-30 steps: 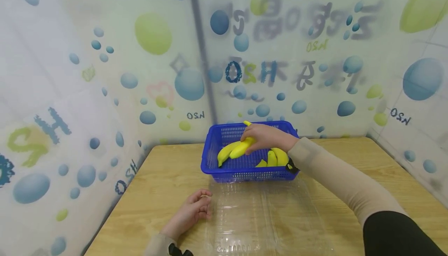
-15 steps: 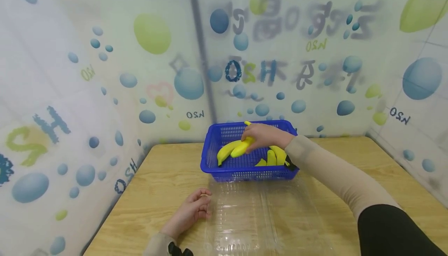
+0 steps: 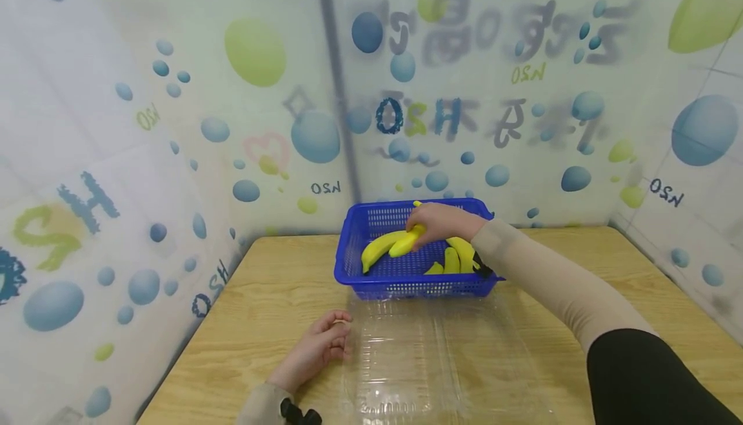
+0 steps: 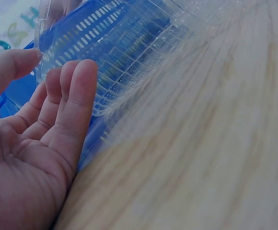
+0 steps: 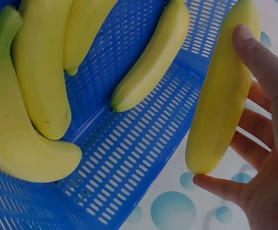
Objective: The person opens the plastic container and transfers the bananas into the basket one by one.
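Observation:
My right hand point(image 3: 444, 222) grips a yellow banana point(image 5: 221, 96) over the blue plastic basket point(image 3: 418, 291). In the right wrist view the thumb lies along the near side of the fruit and the other fingers are behind it. Several more bananas lie inside the basket, one banana point(image 3: 380, 249) at its left and a banana point(image 3: 451, 260) among those at its right. My left hand point(image 3: 316, 351) rests at the left edge of a transparent plastic clamshell box point(image 3: 395, 354). Its fingers are loosely bent and hold nothing; in the left wrist view the fingertips overlap the clear wall.
Beneath everything is a wooden tabletop point(image 3: 278, 283). The clamshell lies spread flat in front of the basket, with a fold line down its middle. Behind the table hangs a pale curtain point(image 3: 261, 122) printed with blue and green dots, closing in the sides too.
My right hand has shifted slightly to the right and up with the banana. The left hand stays where it was beside the clear box.

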